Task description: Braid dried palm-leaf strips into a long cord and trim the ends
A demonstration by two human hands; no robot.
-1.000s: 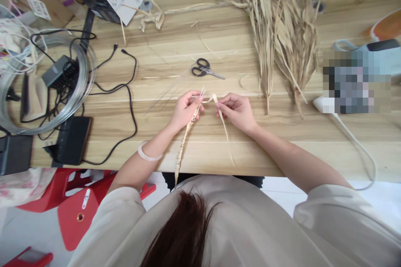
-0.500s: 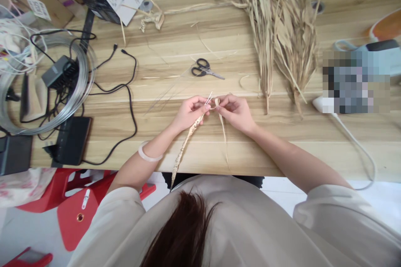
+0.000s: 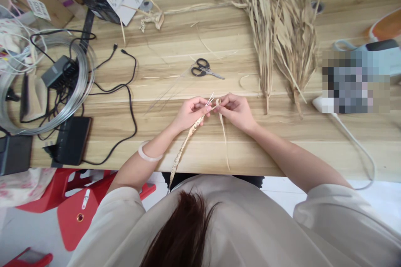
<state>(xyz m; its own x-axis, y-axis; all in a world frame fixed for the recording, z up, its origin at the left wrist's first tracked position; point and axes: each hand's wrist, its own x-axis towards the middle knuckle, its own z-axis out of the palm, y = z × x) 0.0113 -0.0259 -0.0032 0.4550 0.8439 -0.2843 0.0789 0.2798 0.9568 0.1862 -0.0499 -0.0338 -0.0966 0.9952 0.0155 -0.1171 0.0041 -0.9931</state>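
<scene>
A: Where is the braided cord sitting?

B: Over the near part of the wooden table, right in front of the person. Its top end is at the fingertips and its long axis slants down and to the left, past the table's near edge towards the lap

A: Which hand has it?

B: The left hand, the one with the pale bangle on its wrist. It is curled shut in a pinch on the cord's top end, with two thin strand tips poking up past the fingers

A: And the other hand?

B: The right hand is closed in a pinch as well, on a loose flat strip that bends over at the top and hangs almost straight towards the table edge. The two sets of fingertips are just beside each other, so the working point lies between them, with the left hand a touch nearer the braid

A: Anything round about?

B: Black-handled scissors lie beyond the hands, bundles of dried leaves further right, and a wire coil with black cables well off to the left
</scene>
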